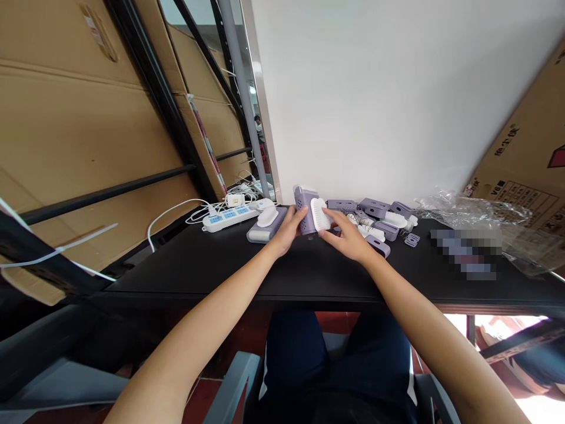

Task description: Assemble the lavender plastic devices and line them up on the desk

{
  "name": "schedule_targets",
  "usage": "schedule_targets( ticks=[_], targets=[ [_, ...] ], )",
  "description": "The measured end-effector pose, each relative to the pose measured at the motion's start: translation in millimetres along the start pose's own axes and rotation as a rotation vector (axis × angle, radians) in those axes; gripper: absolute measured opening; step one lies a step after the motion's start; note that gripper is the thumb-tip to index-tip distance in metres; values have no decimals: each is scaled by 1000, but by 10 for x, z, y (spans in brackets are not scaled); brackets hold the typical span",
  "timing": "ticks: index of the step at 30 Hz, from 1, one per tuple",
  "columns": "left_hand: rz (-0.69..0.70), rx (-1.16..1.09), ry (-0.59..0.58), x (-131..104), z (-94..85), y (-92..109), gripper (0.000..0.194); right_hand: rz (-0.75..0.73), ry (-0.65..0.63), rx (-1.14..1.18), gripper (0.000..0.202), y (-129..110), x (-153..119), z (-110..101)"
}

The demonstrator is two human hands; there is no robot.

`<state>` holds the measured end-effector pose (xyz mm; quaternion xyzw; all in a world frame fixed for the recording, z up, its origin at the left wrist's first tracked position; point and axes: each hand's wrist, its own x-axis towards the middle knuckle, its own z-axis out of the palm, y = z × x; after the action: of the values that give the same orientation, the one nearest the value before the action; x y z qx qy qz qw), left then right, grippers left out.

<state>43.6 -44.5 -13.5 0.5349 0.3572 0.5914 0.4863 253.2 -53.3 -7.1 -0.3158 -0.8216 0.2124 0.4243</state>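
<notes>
Purple casing (304,221) leans near-upright over the bench (185,268), long axis tipped slightly left at the top. The left hand (288,231), nearer, grasps its left side; the right hand's (350,238) fingers touch the white ribbed piece (321,217), grip unclear.

Reads "V6" on the box (527,159) at right, just above a printed grid too small to read. Also shows slanted Chinese characters there, too unclear to spell out. Bears a label on the cardboard (66,123) at left, too blurred to read.
</notes>
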Motion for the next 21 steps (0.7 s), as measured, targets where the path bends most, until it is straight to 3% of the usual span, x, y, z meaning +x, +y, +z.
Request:
schedule_targets(
  ticks=[2, 8, 15, 21],
  targets=[
    [-33, -13, 11, -1, 2, 4, 60, -44, -43, -35, 64, 16, -13, 10],
    [-112, 11, -114, -21, 13, -24, 61, -13, -56, -134, 64, 22, -32, 21],
    [-117, 22, -117, -17, 4, -44, 62, 14, -53, -244, 67, -36, -35, 31],
    [-135, 13, -144, -30, 24, -21, 63, -6, 29, -349, 65, -106, -32, 26]
  ],
)
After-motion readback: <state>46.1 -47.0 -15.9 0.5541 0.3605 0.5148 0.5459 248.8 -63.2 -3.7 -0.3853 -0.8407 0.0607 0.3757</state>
